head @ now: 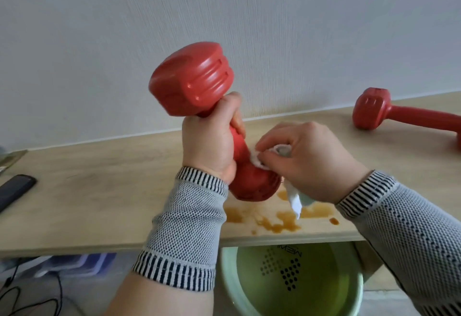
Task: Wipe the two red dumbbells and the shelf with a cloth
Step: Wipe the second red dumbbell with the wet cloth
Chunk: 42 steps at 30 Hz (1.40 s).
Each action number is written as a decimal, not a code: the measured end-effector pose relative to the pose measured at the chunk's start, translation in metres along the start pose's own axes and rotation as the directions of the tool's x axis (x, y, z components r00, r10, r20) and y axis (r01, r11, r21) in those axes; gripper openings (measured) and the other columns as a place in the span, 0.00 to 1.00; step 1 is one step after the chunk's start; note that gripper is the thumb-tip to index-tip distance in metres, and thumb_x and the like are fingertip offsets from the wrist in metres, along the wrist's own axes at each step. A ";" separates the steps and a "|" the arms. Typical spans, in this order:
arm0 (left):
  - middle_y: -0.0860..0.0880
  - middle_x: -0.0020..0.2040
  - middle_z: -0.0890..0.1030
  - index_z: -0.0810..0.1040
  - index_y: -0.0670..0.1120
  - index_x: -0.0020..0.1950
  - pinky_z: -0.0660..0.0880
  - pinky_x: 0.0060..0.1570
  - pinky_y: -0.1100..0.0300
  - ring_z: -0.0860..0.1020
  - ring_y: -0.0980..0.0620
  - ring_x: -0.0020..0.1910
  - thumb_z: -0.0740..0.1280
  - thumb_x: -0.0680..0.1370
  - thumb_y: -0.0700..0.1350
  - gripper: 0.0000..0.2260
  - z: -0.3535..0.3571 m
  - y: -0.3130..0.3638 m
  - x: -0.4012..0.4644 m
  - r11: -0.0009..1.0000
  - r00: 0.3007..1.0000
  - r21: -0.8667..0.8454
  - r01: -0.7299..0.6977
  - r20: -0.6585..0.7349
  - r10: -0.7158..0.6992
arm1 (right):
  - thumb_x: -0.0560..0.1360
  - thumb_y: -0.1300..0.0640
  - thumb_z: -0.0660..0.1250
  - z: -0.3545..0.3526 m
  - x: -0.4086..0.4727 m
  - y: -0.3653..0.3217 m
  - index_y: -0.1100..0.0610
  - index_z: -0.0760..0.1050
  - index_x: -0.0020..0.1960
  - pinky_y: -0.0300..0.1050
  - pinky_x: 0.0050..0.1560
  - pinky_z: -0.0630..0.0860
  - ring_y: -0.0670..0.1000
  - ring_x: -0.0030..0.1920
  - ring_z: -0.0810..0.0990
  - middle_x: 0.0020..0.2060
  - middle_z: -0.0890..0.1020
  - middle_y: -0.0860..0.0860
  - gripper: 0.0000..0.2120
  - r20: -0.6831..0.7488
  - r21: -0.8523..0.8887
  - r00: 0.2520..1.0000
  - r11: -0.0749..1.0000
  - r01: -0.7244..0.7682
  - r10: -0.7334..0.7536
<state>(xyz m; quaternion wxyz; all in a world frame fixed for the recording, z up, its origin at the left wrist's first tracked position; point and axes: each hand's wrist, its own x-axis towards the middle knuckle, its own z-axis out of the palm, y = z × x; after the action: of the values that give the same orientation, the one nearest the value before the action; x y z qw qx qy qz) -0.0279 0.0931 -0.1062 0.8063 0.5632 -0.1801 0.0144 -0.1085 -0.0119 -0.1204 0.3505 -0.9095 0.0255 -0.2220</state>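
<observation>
Here left hand [209, 146] grips dumbbell [199, 106]; right hand [304, 158] fingers pinch cloth [259, 159] against it.

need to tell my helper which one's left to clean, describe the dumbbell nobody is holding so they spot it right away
Find the long wooden shelf against the white wall and follow it to its far right end. The dumbbell lying there rests flat on its side, untouched, while the other dumbbell is held up on end in a hand.

A red dumbbell [192, 83] tilts upright at frame centre, white cloth [257, 159] against its lower head; its twin [389, 113] lies on the stained wooden shelf [99, 191] at right.
</observation>
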 end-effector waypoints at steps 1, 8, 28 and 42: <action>0.52 0.20 0.68 0.70 0.50 0.20 0.64 0.34 0.53 0.66 0.51 0.23 0.68 0.68 0.41 0.16 0.002 0.000 -0.002 0.999 0.999 0.033 -0.029 0.022 0.028 | 0.69 0.53 0.70 0.000 0.001 0.001 0.50 0.83 0.42 0.46 0.52 0.75 0.46 0.46 0.80 0.42 0.83 0.43 0.05 -0.017 -0.010 1.000 1.000 -0.019 0.018; 0.50 0.20 0.69 0.69 0.47 0.20 0.66 0.30 0.61 0.68 0.51 0.23 0.67 0.67 0.41 0.16 -0.008 -0.003 0.003 0.979 0.991 0.187 -0.083 -0.084 0.100 | 0.72 0.56 0.70 -0.010 -0.005 0.002 0.55 0.80 0.42 0.38 0.35 0.75 0.43 0.31 0.77 0.33 0.82 0.49 0.03 0.066 0.277 0.980 0.941 -0.197 0.185; 0.48 0.22 0.70 0.70 0.48 0.21 0.68 0.33 0.58 0.68 0.50 0.25 0.68 0.68 0.42 0.16 -0.004 0.001 0.003 0.986 0.995 0.143 -0.089 -0.021 0.093 | 0.73 0.63 0.66 -0.024 0.000 0.013 0.51 0.81 0.48 0.47 0.42 0.80 0.51 0.40 0.84 0.40 0.85 0.52 0.10 0.221 0.405 0.928 0.837 -0.368 0.301; 0.49 0.22 0.70 0.70 0.48 0.21 0.67 0.31 0.55 0.68 0.49 0.25 0.68 0.68 0.43 0.16 0.003 0.004 0.002 0.993 0.999 0.113 -0.040 -0.023 0.043 | 0.67 0.42 0.68 -0.008 -0.005 0.003 0.47 0.79 0.48 0.29 0.45 0.72 0.39 0.44 0.77 0.44 0.79 0.40 0.13 0.117 -0.047 0.992 0.998 -0.048 0.054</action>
<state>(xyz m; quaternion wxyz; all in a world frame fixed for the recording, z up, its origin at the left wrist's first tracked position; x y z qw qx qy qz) -0.0278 0.0916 -0.1011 0.7752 0.6035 -0.1804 0.0486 -0.1158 -0.0178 -0.1191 0.3368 -0.9276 0.0328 -0.1581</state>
